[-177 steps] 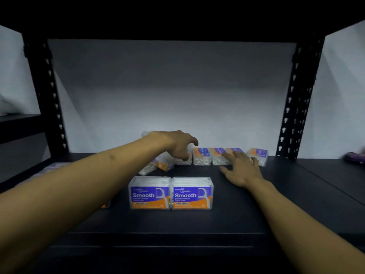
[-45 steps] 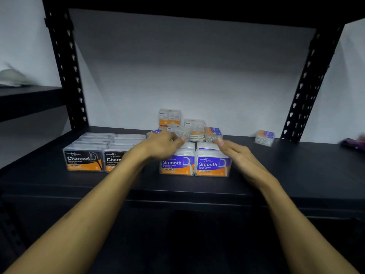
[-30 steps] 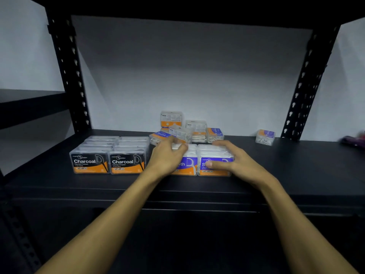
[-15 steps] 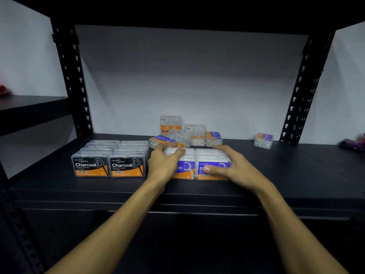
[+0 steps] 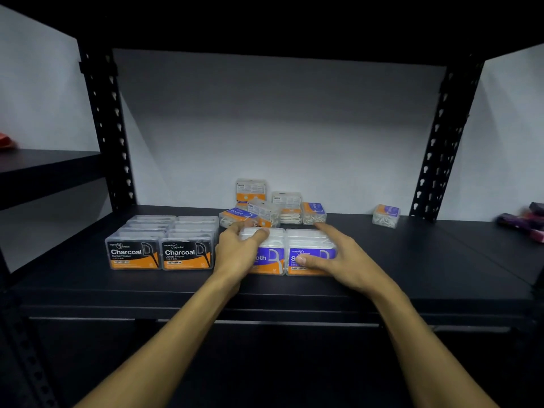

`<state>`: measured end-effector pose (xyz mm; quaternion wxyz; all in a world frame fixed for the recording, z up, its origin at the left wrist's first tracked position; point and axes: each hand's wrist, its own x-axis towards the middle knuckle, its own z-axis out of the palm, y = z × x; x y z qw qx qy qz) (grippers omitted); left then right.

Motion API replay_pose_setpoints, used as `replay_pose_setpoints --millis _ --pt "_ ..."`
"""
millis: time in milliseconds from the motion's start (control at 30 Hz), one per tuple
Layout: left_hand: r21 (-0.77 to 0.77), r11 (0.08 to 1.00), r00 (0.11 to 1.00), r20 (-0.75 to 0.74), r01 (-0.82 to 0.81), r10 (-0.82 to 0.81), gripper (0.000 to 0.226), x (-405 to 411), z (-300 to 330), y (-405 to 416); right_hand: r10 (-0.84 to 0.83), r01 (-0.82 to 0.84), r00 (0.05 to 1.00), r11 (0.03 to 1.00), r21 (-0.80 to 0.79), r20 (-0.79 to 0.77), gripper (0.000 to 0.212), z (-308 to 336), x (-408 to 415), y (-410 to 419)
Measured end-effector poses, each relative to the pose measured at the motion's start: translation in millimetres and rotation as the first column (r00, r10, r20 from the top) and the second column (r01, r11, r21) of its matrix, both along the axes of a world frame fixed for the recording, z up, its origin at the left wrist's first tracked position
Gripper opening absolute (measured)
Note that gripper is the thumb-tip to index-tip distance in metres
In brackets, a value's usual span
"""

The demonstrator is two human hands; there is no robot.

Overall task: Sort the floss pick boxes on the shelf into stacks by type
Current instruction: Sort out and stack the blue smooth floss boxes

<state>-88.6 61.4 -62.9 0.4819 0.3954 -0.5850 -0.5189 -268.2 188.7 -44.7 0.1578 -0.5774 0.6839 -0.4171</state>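
The left hand (image 5: 238, 254) grips the left Smooth box (image 5: 266, 254); the right hand (image 5: 341, 257) grips the right Smooth box (image 5: 312, 248), thumb on its label. Both boxes sit side by side near the black shelf's (image 5: 412, 275) front, with Charcoal boxes (image 5: 160, 248) left and Round boxes (image 5: 265, 210) behind. A white wall (image 5: 279, 128) lies beyond.

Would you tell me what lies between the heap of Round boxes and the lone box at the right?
Only bare dark shelf, in the head view.
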Motion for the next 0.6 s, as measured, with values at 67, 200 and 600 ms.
replay_pose_setpoints --millis 67,200,600 --pt "-0.012 1.0 1.0 0.016 -0.015 0.015 0.05 0 0 1 -0.026 0.026 0.999 1.0 -0.008 0.018 0.1 -2 1 0" --pt "-0.061 0.997 0.997 0.056 -0.044 0.048 0.053 1 1 4 -0.015 0.015 0.998 1.0 -0.01 0.058 0.095 0 4 1" --pt "-0.315 0.941 0.979 0.11 -0.128 0.17 0.063 9 13 20 -0.071 0.095 0.959 0.993 -0.074 0.275 0.089 2 -13 6"
